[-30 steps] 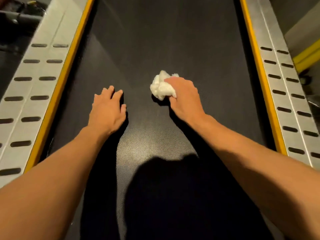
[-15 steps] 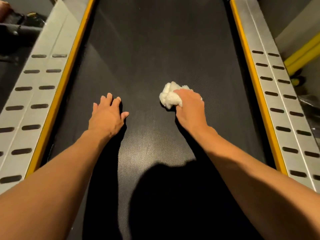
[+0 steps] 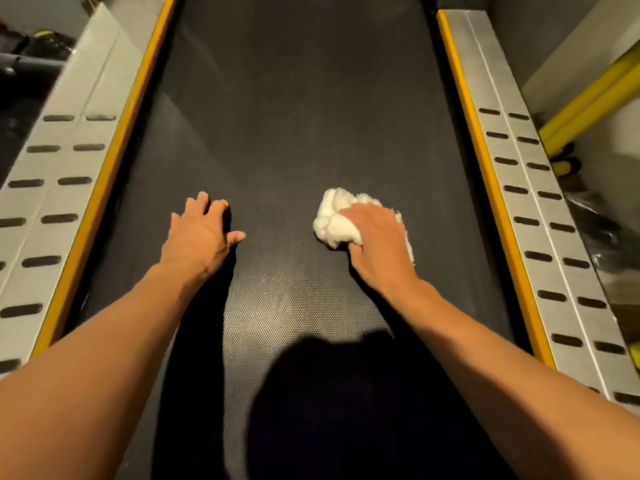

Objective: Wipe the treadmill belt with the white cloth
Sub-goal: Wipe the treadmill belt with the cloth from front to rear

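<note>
The black textured treadmill belt (image 3: 294,116) runs away from me between two side rails. My right hand (image 3: 379,239) presses a bunched white cloth (image 3: 334,220) onto the belt, right of the middle; the cloth sticks out past my fingers on the left and a little on the right. My left hand (image 3: 199,233) lies flat on the belt to the left, fingers spread, holding nothing. My head's shadow falls on the near part of the belt.
Silver side rails with dark slots, the left one (image 3: 52,188) and the right one (image 3: 540,209), flank the belt, each edged by a yellow strip (image 3: 485,161). A yellow bar (image 3: 588,102) slants at the far right. Dark equipment sits at the far left.
My right hand has slid the cloth to the right and toward me across the belt. My left hand has stayed planted on the belt.
</note>
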Action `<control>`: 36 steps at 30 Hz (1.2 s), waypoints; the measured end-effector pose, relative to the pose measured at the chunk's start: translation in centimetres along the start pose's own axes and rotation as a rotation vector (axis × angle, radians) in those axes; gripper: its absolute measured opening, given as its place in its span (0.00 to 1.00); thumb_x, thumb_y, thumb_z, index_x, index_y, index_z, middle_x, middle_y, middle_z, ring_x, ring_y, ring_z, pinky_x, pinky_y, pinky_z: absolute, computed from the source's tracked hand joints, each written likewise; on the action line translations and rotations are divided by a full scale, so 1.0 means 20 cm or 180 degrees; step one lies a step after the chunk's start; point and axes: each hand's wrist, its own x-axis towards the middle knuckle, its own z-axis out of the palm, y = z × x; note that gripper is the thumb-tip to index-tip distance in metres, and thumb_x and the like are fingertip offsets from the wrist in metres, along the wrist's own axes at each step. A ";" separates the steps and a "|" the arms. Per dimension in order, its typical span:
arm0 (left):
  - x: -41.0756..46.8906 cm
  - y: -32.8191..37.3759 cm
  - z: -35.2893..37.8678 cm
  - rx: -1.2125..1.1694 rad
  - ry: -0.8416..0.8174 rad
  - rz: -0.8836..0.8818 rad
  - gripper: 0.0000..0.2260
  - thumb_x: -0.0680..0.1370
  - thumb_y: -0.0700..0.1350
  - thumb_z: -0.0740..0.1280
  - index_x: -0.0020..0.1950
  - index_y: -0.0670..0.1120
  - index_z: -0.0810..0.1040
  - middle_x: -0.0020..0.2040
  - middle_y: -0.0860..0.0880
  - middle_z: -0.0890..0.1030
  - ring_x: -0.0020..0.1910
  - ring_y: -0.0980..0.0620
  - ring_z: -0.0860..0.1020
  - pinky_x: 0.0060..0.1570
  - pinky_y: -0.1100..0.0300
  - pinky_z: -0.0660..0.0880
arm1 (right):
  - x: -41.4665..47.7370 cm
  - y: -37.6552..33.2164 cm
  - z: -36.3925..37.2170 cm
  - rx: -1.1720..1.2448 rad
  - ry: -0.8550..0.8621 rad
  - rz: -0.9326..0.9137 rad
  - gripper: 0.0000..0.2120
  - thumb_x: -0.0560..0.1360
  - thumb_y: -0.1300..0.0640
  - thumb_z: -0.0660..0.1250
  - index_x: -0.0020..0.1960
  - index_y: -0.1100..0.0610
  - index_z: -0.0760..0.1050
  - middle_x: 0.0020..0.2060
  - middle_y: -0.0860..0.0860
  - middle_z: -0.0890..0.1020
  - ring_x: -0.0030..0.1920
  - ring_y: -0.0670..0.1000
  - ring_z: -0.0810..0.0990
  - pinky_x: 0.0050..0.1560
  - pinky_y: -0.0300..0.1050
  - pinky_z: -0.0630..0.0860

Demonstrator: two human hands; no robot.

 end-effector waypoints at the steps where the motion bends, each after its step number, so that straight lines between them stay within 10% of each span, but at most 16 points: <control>1: 0.00 -0.01 0.00 -0.0016 0.0012 0.0016 0.27 0.78 0.55 0.63 0.72 0.42 0.64 0.71 0.41 0.61 0.70 0.41 0.59 0.71 0.40 0.55 | -0.09 -0.05 0.01 0.0094 -0.0048 -0.0419 0.18 0.62 0.68 0.61 0.46 0.53 0.79 0.44 0.53 0.80 0.46 0.61 0.77 0.47 0.60 0.75; 5: 0.00 -0.02 0.04 0.0074 0.0053 0.0040 0.28 0.80 0.55 0.60 0.75 0.43 0.60 0.75 0.40 0.57 0.74 0.41 0.54 0.72 0.40 0.52 | -0.22 -0.07 0.00 0.0859 -0.0385 -0.1151 0.19 0.69 0.64 0.59 0.53 0.49 0.79 0.52 0.51 0.82 0.54 0.58 0.79 0.57 0.57 0.73; 11: -0.02 0.01 0.03 0.0039 0.0145 -0.0004 0.26 0.79 0.53 0.62 0.73 0.42 0.63 0.71 0.41 0.61 0.68 0.40 0.59 0.69 0.41 0.56 | 0.06 0.15 -0.12 -0.0062 0.0203 0.0817 0.10 0.67 0.57 0.58 0.42 0.48 0.76 0.43 0.45 0.79 0.49 0.53 0.77 0.46 0.53 0.74; 13: -0.02 0.01 0.03 -0.0022 0.0146 0.0022 0.26 0.79 0.53 0.63 0.72 0.42 0.64 0.71 0.41 0.61 0.70 0.41 0.59 0.70 0.41 0.54 | 0.00 0.05 -0.08 -0.0314 0.0014 0.0538 0.03 0.67 0.55 0.62 0.38 0.48 0.73 0.40 0.44 0.75 0.48 0.52 0.76 0.42 0.50 0.71; 17: 0.01 -0.01 0.04 -0.0160 0.0106 -0.0048 0.27 0.78 0.54 0.64 0.73 0.43 0.64 0.73 0.42 0.60 0.73 0.41 0.57 0.71 0.40 0.54 | -0.26 -0.16 0.01 0.0578 -0.0868 -0.0403 0.21 0.69 0.57 0.58 0.58 0.49 0.81 0.62 0.49 0.78 0.65 0.53 0.69 0.65 0.54 0.61; 20: 0.01 -0.02 0.04 -0.0052 0.0097 -0.0043 0.27 0.78 0.54 0.64 0.73 0.43 0.64 0.74 0.41 0.59 0.73 0.40 0.57 0.71 0.39 0.55 | -0.19 -0.08 -0.10 0.1155 -0.0672 -0.0330 0.12 0.68 0.53 0.60 0.47 0.50 0.81 0.48 0.49 0.83 0.53 0.52 0.79 0.55 0.51 0.75; 24: -0.01 0.00 0.03 -0.0011 0.0123 -0.0033 0.27 0.78 0.53 0.64 0.73 0.41 0.64 0.74 0.40 0.59 0.72 0.40 0.57 0.70 0.40 0.54 | -0.01 0.39 -0.19 0.0240 0.0561 0.1490 0.19 0.69 0.49 0.56 0.54 0.49 0.79 0.50 0.46 0.82 0.51 0.48 0.79 0.48 0.44 0.74; 28: 0.00 0.00 0.04 0.0065 0.0149 0.0007 0.27 0.78 0.53 0.64 0.72 0.40 0.65 0.71 0.40 0.62 0.69 0.41 0.60 0.68 0.40 0.57 | -0.14 0.24 -0.08 -0.0844 0.0014 0.0488 0.15 0.65 0.60 0.59 0.49 0.52 0.79 0.48 0.53 0.80 0.50 0.59 0.77 0.50 0.56 0.75; 32: -0.02 0.01 0.03 0.0095 0.0165 0.0006 0.27 0.79 0.54 0.63 0.72 0.41 0.64 0.71 0.40 0.62 0.69 0.40 0.60 0.68 0.39 0.58 | -0.28 -0.05 -0.08 0.0537 -0.0219 -0.1265 0.15 0.68 0.62 0.59 0.49 0.52 0.79 0.49 0.50 0.81 0.49 0.58 0.78 0.53 0.55 0.74; 36: -0.04 0.01 0.04 0.0094 0.0150 -0.0046 0.25 0.79 0.53 0.61 0.73 0.42 0.64 0.72 0.40 0.61 0.71 0.39 0.60 0.70 0.38 0.57 | -0.06 0.27 -0.18 0.0416 0.0781 0.0197 0.18 0.69 0.60 0.56 0.52 0.50 0.79 0.50 0.50 0.81 0.50 0.57 0.79 0.52 0.54 0.76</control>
